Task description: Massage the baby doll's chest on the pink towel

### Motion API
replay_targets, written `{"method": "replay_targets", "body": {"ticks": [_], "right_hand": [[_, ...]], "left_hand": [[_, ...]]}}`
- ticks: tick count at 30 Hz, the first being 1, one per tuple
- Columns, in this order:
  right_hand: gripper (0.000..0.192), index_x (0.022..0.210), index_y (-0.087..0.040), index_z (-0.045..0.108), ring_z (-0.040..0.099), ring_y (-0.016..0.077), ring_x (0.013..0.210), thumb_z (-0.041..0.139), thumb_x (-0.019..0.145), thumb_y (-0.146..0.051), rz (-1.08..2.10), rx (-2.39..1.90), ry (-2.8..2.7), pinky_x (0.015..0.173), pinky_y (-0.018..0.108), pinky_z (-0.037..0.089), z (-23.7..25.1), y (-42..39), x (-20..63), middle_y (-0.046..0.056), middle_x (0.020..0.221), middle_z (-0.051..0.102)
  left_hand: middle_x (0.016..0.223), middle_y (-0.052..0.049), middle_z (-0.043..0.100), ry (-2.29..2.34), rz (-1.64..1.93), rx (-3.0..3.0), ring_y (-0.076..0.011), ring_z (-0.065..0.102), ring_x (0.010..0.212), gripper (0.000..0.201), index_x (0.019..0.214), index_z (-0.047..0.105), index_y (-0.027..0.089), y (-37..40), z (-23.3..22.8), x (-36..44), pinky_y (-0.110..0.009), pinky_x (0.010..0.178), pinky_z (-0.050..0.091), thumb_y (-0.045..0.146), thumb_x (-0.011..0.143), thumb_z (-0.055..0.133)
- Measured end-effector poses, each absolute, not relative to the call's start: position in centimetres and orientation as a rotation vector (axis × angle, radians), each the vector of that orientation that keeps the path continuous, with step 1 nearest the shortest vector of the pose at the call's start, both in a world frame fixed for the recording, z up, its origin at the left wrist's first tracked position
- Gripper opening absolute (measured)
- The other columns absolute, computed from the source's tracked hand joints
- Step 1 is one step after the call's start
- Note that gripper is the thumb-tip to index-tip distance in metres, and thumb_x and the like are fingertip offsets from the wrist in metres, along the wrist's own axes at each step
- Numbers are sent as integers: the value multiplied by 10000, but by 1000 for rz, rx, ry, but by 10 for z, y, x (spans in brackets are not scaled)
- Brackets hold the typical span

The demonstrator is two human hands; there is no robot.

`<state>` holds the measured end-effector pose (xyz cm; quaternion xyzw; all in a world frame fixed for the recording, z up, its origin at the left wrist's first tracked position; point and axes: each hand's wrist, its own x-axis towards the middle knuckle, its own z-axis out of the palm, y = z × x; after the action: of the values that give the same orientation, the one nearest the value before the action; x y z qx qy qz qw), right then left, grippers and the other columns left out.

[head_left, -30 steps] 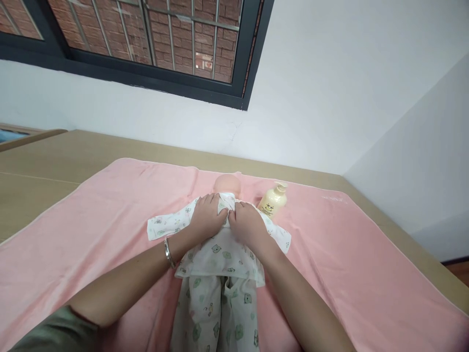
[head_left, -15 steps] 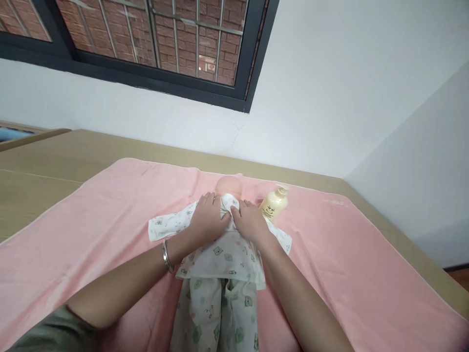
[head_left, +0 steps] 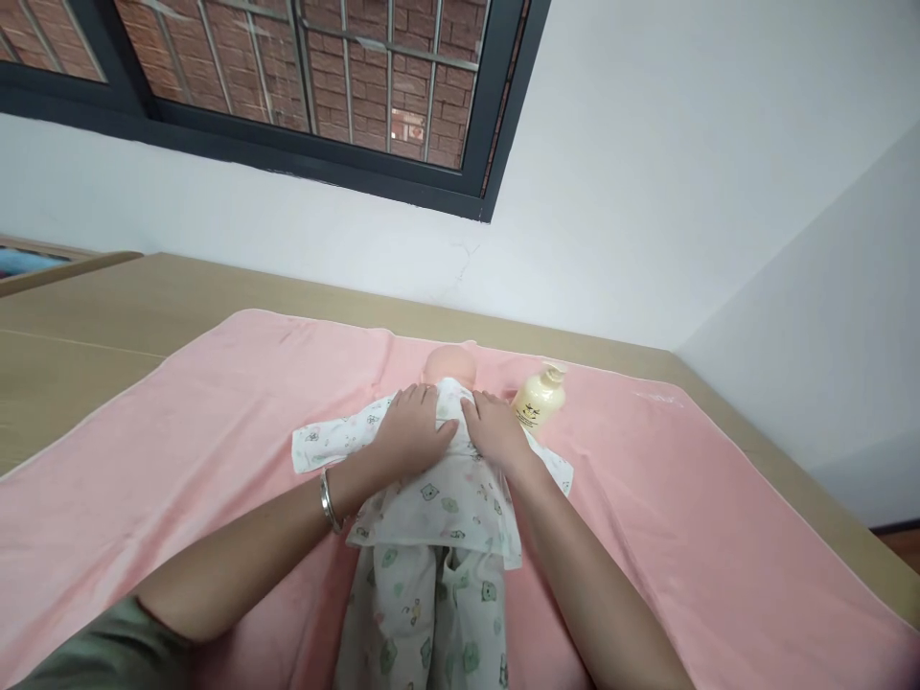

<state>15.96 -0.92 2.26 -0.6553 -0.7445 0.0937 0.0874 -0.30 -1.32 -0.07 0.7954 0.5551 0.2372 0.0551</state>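
Note:
A baby doll (head_left: 449,366) lies with its bald head at the far end and its limbs toward me. It is dressed in a white printed shirt (head_left: 438,498) with sleeves spread to both sides, and matching printed trousers (head_left: 409,604). My left hand (head_left: 413,429) rests flat on the left side of the shirt's chest, fingers stretched toward the shoulder and thumb pointing inward. On the right side of the chest lies my right hand (head_left: 495,429), also flat, its fingers near the other shoulder. A strip of shirt front shows between them.
A pale yellow pump bottle (head_left: 540,395) leans or lies by the right sleeve. Under everything is a pink blanket (head_left: 668,498), spread over a wooden surface (head_left: 93,307) that meets a white wall. A dark-framed window (head_left: 316,163) is above.
My right thumb has shifted away from the middle of the chest, widening the gap between the hands. My left hand has moved very slightly.

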Motion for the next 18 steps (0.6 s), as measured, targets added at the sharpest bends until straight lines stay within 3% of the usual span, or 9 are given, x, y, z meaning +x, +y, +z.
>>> {"method": "replay_targets", "body": {"ticks": [5, 8, 12, 14, 18], "right_hand": [[449, 1364, -21, 578, 514, 315, 1373, 321, 1048, -209, 84, -1903, -2283, 1157, 421, 317, 28, -32, 140, 251, 1393, 626], [412, 1275, -76, 633, 573, 288, 1293, 319, 1055, -226, 183, -1909, -2262, 1106, 395, 362, 27, -23, 148, 209, 1329, 671], [483, 1211, -136, 660, 617, 274, 1235, 263, 1097, -388, 426, -1942, -2191, 1051, 387, 393, 25, -3, 167, 168, 1297, 705], [508, 1228, -135, 656, 611, 281, 1255, 249, 1100, -412, 437, -1947, -2192, 1076, 405, 374, 26, -4, 168, 171, 1313, 702], [463, 1336, -50, 597, 529, 319, 1365, 303, 1072, -292, 206, -1957, -2239, 1148, 443, 309, 29, -24, 151, 240, 1417, 625]], "left_hand": [[1113, -154, 726, 1633, 602, 2318, -317, 673, 1064, 317, 1068, 627, 159, -1, 7, -11, -430, 943, 516, 408, 921, 499], [1247, -223, 685, 1708, 617, 2431, -362, 622, 1199, 422, 1195, 610, 86, -12, -2, -4, -483, 1044, 460, 397, 957, 454], [1469, -271, 550, 1780, 704, 2553, -391, 468, 1412, 527, 1391, 502, 36, -26, -15, 5, -533, 1161, 351, 370, 990, 429], [1425, -253, 584, 1762, 694, 2545, -378, 499, 1375, 488, 1361, 525, 62, -23, -14, 3, -527, 1141, 372, 365, 991, 427], [1145, -180, 701, 1659, 591, 2457, -320, 633, 1102, 332, 1114, 621, 134, -6, -4, -8, -477, 997, 476, 342, 997, 390]]}}
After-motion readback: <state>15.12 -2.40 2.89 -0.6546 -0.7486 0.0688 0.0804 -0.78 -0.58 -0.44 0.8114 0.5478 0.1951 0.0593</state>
